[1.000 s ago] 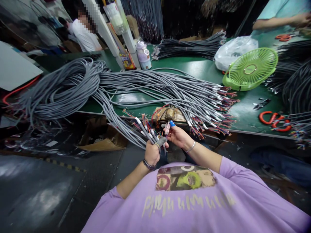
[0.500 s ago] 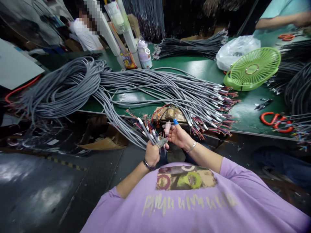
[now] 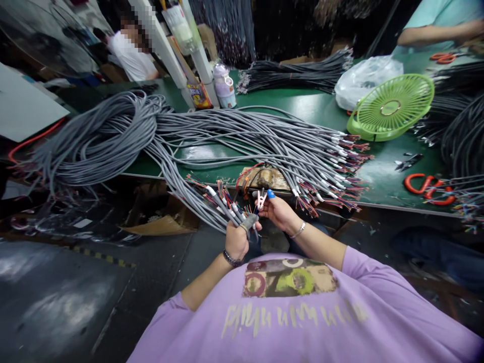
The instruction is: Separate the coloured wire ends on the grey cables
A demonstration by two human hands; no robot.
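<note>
My left hand (image 3: 237, 241) is closed around a bundle of grey cables (image 3: 202, 212) just off the table's front edge. A grey cover is on its thumb, which presses across the bundle. Bare coloured wires (image 3: 223, 190) fan out from white-banded ends above the fist. My right hand (image 3: 280, 214), with a blue cover (image 3: 270, 193) on the thumb, is close beside it, fingers curled at the wire tips. At those fingers is a small pale pink and white piece (image 3: 260, 200); whether it is a clip or a finger wrap I cannot make out.
More grey cables (image 3: 242, 126) lie along the green table (image 3: 306, 105), coiled at the left. To the right are a green fan (image 3: 393, 108), a plastic bag (image 3: 368, 75), black snips (image 3: 408, 162) and red-handled scissors (image 3: 429, 189). A bottle (image 3: 224, 85) stands behind. Co-workers sit beyond.
The right fingers and the pale piece turn and shift slightly beside the wire ends; the blue-covered thumb moves away, then back closer. My left hand keeps its grip on the cables.
</note>
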